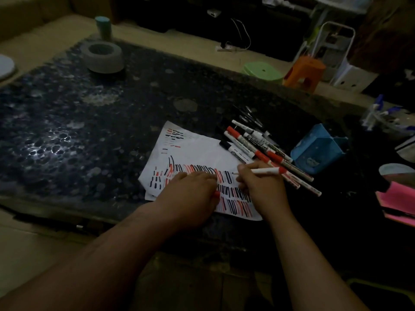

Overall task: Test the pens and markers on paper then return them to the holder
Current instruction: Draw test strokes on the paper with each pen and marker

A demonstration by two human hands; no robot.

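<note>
I see the table [67, 122] as a dark, glossy top, pebbled in pattern and throwing glints. The paper [197, 151] is matt white and creased. The marker [267, 171] has a smooth plastic barrel with a slight sheen, as do the loose markers [253, 142]. The holder [318, 151] is blue plastic; the stool [303, 70] looks like smooth orange plastic.

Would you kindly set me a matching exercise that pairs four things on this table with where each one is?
Things:
1. left hand
2. marker
3. blue holder
4. grey bowl

Places:
A. at the far left of the table
B. held in the right hand
C. resting on the paper
D. to the right of the loose markers

Pairs: 1-C, 2-B, 3-D, 4-A.
</note>
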